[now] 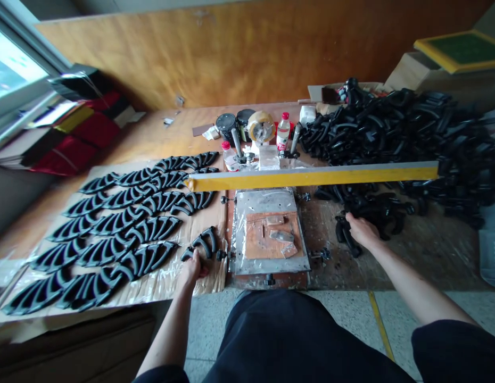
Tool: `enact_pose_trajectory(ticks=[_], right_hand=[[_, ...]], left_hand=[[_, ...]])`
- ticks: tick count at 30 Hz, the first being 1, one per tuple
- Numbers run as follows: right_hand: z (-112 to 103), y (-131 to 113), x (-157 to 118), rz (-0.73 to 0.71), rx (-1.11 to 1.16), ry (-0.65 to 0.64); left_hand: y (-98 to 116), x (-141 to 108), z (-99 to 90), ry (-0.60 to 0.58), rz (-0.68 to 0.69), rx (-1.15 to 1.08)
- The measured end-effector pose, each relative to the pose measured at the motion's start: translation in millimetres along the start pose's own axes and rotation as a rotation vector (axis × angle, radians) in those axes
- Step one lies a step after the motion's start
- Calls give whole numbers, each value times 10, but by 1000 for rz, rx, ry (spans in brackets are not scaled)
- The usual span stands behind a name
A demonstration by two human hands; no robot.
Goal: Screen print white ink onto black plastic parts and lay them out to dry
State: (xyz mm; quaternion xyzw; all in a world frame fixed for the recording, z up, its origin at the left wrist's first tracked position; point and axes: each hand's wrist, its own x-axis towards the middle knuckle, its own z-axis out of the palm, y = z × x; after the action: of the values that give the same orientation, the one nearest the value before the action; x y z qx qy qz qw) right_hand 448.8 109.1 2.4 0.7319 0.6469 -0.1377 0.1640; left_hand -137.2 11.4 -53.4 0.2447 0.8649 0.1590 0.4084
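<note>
My left hand (195, 269) is at the near right of a cardboard sheet (209, 279), its fingers closed on one of a few black curved plastic parts (208, 240) lying there. Beyond it, rows of the same kind of curved parts (115, 242) lie nested in neat fans. On the other side, my right hand (361, 231) is closed at the near edge of a loose heap, fingertips on a black curved plastic part (344, 236). Between the hands sits a flat metal jig plate (273, 266) with a wooden board (253, 247) and small blocks on it.
A long yellow-edged bar (311, 175) spans above the plate. Behind it stand clamp handles, a tape roll (261, 127), bottles (284, 130) and dark jars (227, 126). A big black heap of parts (391, 127) fills the right. Red boxes (77, 151) lie at left.
</note>
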Motion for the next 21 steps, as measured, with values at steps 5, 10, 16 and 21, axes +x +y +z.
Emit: enact_pose_trajectory(ticks=[5,10,16,21], right_hand=[[-207,-358,-78,-246,348,273],[-356,-1365,-266,-403,663,250],[-94,-2129,-445,-447,420,348],[-54,-2055,-413,-438,332,375]], left_hand=[[395,-12,-189,-90,-49,248],[1231,-403,-274,-107,365,175],[2242,-1235,-97,-175,897,-526],[2203,-1655,-70,-261,951,-659]])
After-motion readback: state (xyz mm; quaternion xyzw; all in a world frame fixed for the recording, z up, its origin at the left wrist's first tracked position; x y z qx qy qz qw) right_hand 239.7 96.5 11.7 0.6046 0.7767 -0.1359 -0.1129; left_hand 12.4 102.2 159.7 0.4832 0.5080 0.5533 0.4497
